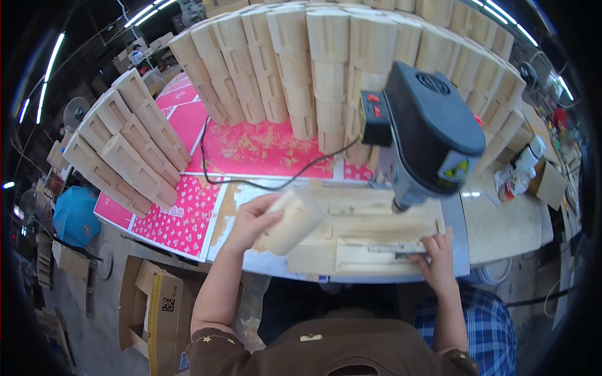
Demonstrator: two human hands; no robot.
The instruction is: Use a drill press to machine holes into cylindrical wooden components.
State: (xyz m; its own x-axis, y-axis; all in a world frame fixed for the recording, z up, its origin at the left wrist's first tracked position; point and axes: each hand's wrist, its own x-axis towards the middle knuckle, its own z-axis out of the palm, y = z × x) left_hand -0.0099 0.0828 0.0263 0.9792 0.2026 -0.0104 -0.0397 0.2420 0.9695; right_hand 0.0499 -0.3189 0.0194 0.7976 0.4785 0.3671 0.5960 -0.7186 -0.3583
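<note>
My left hand (256, 220) is closed around a pale wooden cylinder (293, 222), held tilted above the left end of the wooden jig board (307, 258). My right hand (436, 254) is at the board's right end, thumb and fingers pinched at a slim grey metal tool (401, 249) that looks like a caliper. Part of that tool is under the fingertips, so its kind is not certain. Over the board hangs the dark head of a bench drill press (433, 125), with its chuck (397, 205) pointing down between my two hands.
Tall stacks of slotted wooden cylinders (291, 69) line the back, with a smaller group (125, 144) at left. A black cable (269, 187) crosses the pink sheet (251, 147). An open cardboard box (163, 313) stands below left; bottles (517, 182) sit at right.
</note>
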